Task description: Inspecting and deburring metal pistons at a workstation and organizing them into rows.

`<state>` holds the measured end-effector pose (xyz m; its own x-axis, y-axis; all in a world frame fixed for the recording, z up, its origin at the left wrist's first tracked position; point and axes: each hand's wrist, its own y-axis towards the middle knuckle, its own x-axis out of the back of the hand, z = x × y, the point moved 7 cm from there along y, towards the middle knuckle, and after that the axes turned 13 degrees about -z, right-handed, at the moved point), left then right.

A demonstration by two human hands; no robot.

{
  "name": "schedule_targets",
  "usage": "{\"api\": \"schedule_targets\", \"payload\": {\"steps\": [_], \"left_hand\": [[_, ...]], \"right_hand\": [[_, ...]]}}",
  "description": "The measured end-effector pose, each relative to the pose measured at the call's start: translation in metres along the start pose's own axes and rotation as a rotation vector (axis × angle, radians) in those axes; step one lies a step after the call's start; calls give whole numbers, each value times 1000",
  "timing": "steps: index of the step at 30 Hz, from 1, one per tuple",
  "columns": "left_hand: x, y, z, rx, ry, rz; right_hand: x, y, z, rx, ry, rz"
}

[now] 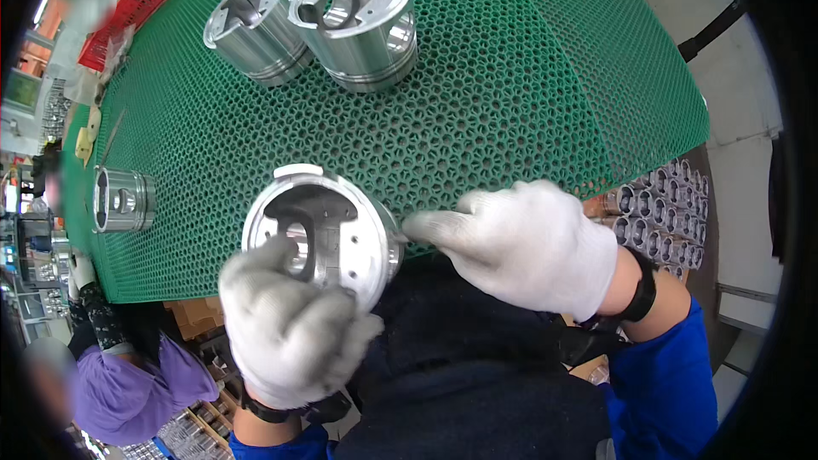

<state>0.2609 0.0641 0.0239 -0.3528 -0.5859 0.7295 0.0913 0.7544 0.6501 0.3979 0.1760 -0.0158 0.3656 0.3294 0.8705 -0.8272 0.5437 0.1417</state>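
My left hand point(294, 324), in a white knitted glove, grips a silver metal piston point(362, 251) at the near edge of the table. The piston's hollow side faces up toward me, and fingers of that hand lie at its pin bore. My right hand point(528, 251), gloved the same way, is closed to the right of the piston. Its forefinger and thumb are pinched together close to the piston's outer wall. Blur hides whether they hold something small or touch the wall. Two more pistons point(362, 30) point(260, 30) stand side by side farther back, hollow side up.
Green perforated matting point(477, 111) covers the table. Another piston point(123, 200) lies on its side at the left. A red plastic crate point(141, 4) is at the far left. Many pistons point(665, 213) stand in rows below the right edge. Someone in purple point(128, 392) is at lower left.
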Motion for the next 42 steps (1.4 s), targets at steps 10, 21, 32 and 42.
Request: {"api": "schedule_targets", "payload": {"steps": [10, 21, 32, 42], "left_hand": [[21, -3, 34, 287, 105, -213], [-2, 9, 36, 28, -45, -118], [-15, 29, 24, 66, 24, -77], [19, 2, 103, 589, -205, -173]], "right_hand": [[-14, -31, -47, -730, 972, 203], [41, -26, -58, -425, 1066, -352], [12, 28, -16, 117, -125, -340], [-1, -47, -62, -774, 1158, 154]]}}
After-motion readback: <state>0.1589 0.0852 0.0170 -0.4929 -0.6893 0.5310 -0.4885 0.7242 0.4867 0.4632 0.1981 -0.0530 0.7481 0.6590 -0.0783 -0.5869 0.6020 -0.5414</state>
